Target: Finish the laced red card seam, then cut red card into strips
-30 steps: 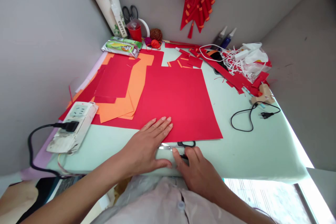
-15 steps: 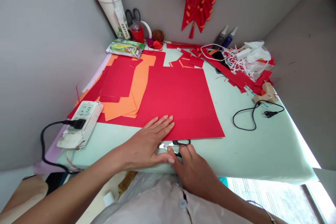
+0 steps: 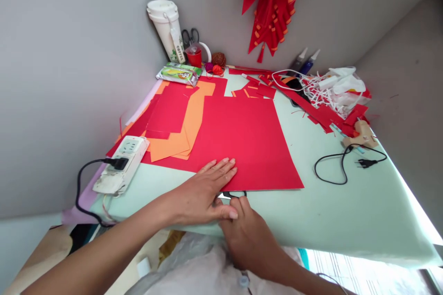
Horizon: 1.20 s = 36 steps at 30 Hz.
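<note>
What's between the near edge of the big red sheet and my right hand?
Scissors, seen in the head view: a black handle loop and some metal show between the red sheet and your right hand.

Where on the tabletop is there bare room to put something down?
Bare tabletop lies between the big red sheet and the loose plug, and along the near right edge. A smaller patch separates the power strip and left hand. The far right, around the glue gun, is crowded.
</note>
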Tool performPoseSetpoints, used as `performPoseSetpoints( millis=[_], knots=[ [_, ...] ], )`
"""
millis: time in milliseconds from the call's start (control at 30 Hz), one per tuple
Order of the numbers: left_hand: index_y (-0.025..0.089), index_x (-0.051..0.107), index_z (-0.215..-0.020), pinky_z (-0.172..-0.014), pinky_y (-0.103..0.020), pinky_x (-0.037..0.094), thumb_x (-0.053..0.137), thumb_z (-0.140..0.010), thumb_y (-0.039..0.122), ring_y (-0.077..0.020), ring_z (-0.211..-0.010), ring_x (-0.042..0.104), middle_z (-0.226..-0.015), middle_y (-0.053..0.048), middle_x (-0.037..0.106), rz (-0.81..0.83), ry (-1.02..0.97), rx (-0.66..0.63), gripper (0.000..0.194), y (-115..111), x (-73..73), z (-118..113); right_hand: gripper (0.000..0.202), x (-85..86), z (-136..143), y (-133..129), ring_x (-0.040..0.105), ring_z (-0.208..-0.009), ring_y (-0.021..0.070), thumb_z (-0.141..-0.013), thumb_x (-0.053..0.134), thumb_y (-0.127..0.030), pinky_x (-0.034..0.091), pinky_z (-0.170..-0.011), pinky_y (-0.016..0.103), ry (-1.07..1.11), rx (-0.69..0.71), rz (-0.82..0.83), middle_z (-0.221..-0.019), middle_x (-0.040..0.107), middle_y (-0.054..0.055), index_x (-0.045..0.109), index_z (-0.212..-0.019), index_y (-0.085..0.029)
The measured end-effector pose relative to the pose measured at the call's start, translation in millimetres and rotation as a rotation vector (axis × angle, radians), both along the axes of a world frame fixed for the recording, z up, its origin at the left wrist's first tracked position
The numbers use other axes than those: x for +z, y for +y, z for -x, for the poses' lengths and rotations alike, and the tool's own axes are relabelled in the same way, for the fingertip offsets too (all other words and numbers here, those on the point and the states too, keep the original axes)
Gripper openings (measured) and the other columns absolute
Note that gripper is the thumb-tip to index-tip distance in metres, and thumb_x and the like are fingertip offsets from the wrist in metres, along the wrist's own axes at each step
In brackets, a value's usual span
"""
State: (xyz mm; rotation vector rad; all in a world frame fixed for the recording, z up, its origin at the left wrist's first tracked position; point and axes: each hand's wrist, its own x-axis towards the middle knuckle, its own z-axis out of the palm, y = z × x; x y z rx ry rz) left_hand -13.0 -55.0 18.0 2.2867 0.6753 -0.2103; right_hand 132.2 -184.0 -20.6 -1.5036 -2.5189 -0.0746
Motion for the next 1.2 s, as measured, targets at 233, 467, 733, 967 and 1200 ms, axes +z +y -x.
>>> performPoseSetpoints(
  millis=[233,467,733,967,1200],
  knots=[
    [0.024,0.015,-0.153,-0.121,-0.045,0.004,0.043,-0.085,0.071,-0.0242,-0.148,0.002,-0.161,-0.004,0.007,0.036,-0.042,-0.01,0.087,2,1.2,2,0.027,-0.5,11,2,0.05,-0.067,0.023,-0.074,0.049,-0.002,0.041,-0.057,0.035,0.056,-0.019,-0.004,-0.08,0.059,0.013,0.059,-0.097,-0.012],
    [0.023,0.021,-0.152,-0.121,-0.043,0.003,0.039,-0.088,0.069,-0.0223,-0.148,0.004,-0.16,-0.003,0.01,0.076,-0.031,-0.004,0.081,3,8.1,2,0.016,-1.8,22,2,0.053,-0.066,0.0238,-0.074,0.049,-0.006,0.042,-0.055,0.034,0.027,0.008,-0.066,-0.074,0.061,0.013,0.059,-0.085,-0.013],
    [0.022,0.021,-0.152,-0.121,-0.044,0.004,0.039,-0.088,0.07,-0.0233,-0.148,0.005,-0.16,-0.004,0.01,0.054,-0.051,0.021,0.082,-1,6.4,2,0.012,-14.0,9,-1,0.051,-0.068,0.0218,-0.086,0.055,-0.019,0.043,-0.057,0.033,0.134,-0.077,-0.008,-0.083,0.061,0.009,0.055,-0.098,-0.018],
    [0.021,0.022,-0.151,-0.121,-0.045,0.006,0.04,-0.087,0.07,-0.0248,-0.148,0.007,-0.159,-0.006,0.013,0.074,-0.063,0.025,0.082,-1,11.6,1,0.011,-12.9,9,0,0.055,-0.067,0.0226,-0.084,0.052,-0.014,0.042,-0.051,0.03,0.04,0.048,0.02,-0.081,0.062,0.011,0.056,-0.093,-0.018],
    [0.024,0.024,-0.151,-0.121,-0.048,0.008,0.044,-0.085,0.071,-0.0266,-0.148,0.008,-0.159,-0.006,0.014,0.067,-0.089,0.038,0.084,-1,8.8,4,0.036,-16.6,11,-8,0.059,-0.074,0.022,-0.089,0.05,-0.019,0.046,-0.056,0.028,0.122,0.126,0.003,-0.088,0.063,0.012,0.054,-0.124,-0.016]
  ],
)
